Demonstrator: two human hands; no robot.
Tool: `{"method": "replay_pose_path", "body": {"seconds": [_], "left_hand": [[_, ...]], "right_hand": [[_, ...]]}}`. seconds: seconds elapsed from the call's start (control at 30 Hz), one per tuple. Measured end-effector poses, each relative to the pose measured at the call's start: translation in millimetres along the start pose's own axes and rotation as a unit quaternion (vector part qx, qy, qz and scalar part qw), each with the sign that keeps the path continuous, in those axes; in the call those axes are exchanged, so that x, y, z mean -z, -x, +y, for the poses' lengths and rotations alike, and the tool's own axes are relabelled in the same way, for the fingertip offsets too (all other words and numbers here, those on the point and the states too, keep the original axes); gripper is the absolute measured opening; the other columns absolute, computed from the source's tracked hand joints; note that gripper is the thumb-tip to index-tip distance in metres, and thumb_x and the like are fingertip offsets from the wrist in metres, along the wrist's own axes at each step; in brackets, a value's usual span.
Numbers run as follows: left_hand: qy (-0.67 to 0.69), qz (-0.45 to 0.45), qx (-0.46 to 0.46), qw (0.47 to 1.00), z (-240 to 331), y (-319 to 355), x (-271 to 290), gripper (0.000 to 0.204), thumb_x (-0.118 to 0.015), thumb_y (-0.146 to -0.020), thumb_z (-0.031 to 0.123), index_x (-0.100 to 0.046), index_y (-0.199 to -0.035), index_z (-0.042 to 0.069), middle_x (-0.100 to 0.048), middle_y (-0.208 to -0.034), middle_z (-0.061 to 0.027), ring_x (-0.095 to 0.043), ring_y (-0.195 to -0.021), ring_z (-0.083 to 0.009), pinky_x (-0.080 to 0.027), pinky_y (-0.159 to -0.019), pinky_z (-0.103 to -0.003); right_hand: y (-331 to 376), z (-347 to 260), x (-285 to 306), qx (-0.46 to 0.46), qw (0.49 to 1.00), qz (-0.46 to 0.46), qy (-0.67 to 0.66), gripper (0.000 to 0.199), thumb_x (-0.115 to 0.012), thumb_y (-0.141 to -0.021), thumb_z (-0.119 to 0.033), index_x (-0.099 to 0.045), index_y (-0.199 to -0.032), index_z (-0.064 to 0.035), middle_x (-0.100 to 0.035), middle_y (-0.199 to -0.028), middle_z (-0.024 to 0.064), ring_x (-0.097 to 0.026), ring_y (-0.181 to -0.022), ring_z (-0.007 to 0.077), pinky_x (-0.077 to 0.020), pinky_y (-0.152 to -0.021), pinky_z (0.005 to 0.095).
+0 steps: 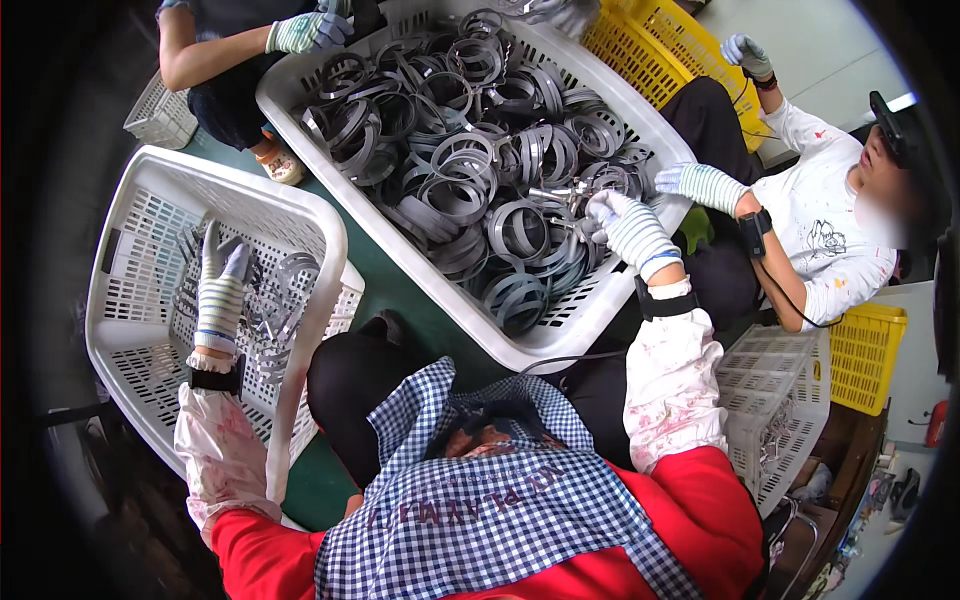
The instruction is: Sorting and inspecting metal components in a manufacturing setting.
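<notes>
My left hand [222, 290], in a striped white knit glove, reaches down into a white plastic basket [335, 235]. Its fingers are spread, and small metal pieces [270, 310] lie beside and below them. On the other side, my right hand [635, 235], gloved the same way, is over the near right end of a large white crate [440, 290]. Its fingers are curled together by some shiny metal fittings [560, 193]; what they grip is hidden. Many grey metal ring clamps [460, 180] fill the crate in a loose heap.
A co-worker in a white top [810, 220] sits at the right, one gloved hand at the crate's rim. Another person's gloved hand [305, 33] is at the far left. Yellow crates [660, 45] stand behind; a white basket [775, 400] stands by my right arm.
</notes>
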State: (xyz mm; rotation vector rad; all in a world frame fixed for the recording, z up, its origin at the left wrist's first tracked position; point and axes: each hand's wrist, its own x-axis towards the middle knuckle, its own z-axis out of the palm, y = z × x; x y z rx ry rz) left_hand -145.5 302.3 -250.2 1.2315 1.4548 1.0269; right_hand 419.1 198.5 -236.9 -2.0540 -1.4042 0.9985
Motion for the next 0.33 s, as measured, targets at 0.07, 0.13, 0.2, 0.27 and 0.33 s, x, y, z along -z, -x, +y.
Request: {"method": "replay_pose_path", "body": {"seconds": [0.07, 0.13, 0.2, 0.27, 0.33], "left_hand": [[0.048, -0.089, -0.048, 0.994, 77, 52, -43, 0.067, -0.06, -0.096, 0.015, -0.027, -0.154, 0.014, -0.053, -0.131, -0.0115, -0.056, -0.103, -0.0129, -0.048, -0.088, -0.026], [0.061, -0.222, -0.064, 0.971, 118, 84, -86, 0.068, -0.061, -0.096, 0.021, -0.027, -0.154, 0.012, -0.051, -0.135, -0.0122, -0.056, -0.11, -0.0165, -0.046, -0.093, -0.029], [0.06, -0.339, -0.04, 0.938, 137, 102, -128, 0.07, -0.062, -0.096, 0.026, -0.026, -0.154, 0.009, -0.049, -0.139, -0.0121, -0.054, -0.116, -0.018, -0.044, -0.097, -0.031], [0.065, -0.405, 0.024, 0.912, 146, 116, -170, 0.075, -0.065, -0.094, 0.031, -0.026, -0.153, 0.007, -0.048, -0.141, -0.0113, -0.053, -0.119, -0.0192, -0.044, -0.099, -0.033], [0.088, -0.443, 0.109, 0.886, 158, 125, -204, 0.082, -0.068, -0.091, 0.036, -0.024, -0.154, 0.005, -0.047, -0.142, -0.0109, -0.05, -0.125, -0.0201, -0.043, -0.103, -0.035]], "right_hand": [[24, -44, 5, -0.008, 0.982, 0.025, -0.185, 0.018, -0.047, -0.104, -0.023, -0.058, -0.105, -0.008, -0.066, -0.076, 0.002, -0.06, -0.062, 0.0072, -0.0483, -0.054, 0.021], [29, -38, 14, 0.024, 0.958, 0.004, -0.285, 0.017, -0.047, -0.104, -0.022, -0.057, -0.099, -0.0087, -0.063, -0.072, 0.0002, -0.057, -0.056, 0.0069, -0.0464, -0.049, 0.0191], [34, -30, 21, 0.108, 0.956, -0.028, -0.27, 0.018, -0.048, -0.104, -0.023, -0.058, -0.1, -0.0092, -0.062, -0.073, -0.0001, -0.056, -0.055, 0.0056, -0.0459, -0.048, 0.0194], [42, -40, 27, 0.141, 0.937, -0.041, -0.318, 0.019, -0.047, -0.104, -0.025, -0.059, -0.101, -0.0102, -0.062, -0.072, 0.0003, -0.056, -0.056, 0.0059, -0.0459, -0.049, 0.0188], [48, -39, 40, 0.161, 0.925, -0.041, -0.342, 0.02, -0.047, -0.104, -0.026, -0.059, -0.102, -0.0102, -0.061, -0.072, 0.0007, -0.057, -0.057, 0.0061, -0.0467, -0.05, 0.0191]]}}
